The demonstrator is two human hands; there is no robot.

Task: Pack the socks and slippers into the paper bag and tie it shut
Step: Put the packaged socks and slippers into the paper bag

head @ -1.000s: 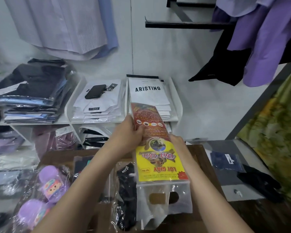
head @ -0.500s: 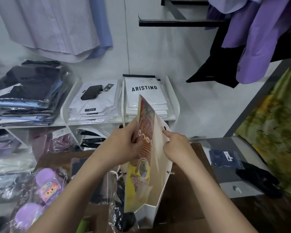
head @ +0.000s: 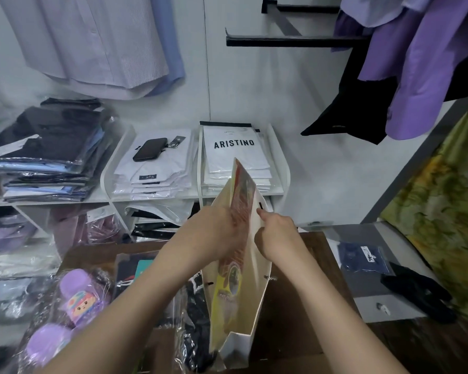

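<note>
The paper bag (head: 256,276) stands on the brown table (head: 297,306) with its mouth pulled apart. The left hand (head: 214,230) grips the printed left wall with curled fingers, and the right hand (head: 277,236) pinches the plain right wall by the handle hole. The socks (head: 197,314), black in clear wrap, lie just left of the bag, and the wrapped purple slippers (head: 76,300) sit near left; neither looks packed yet. The paper could tear at the hole if pulled wider, or the bag could tip once a hand lets go. On the far shelf a white pack (head: 234,157) reads ARISTINO; the bag's print is too blurred to read
</note>
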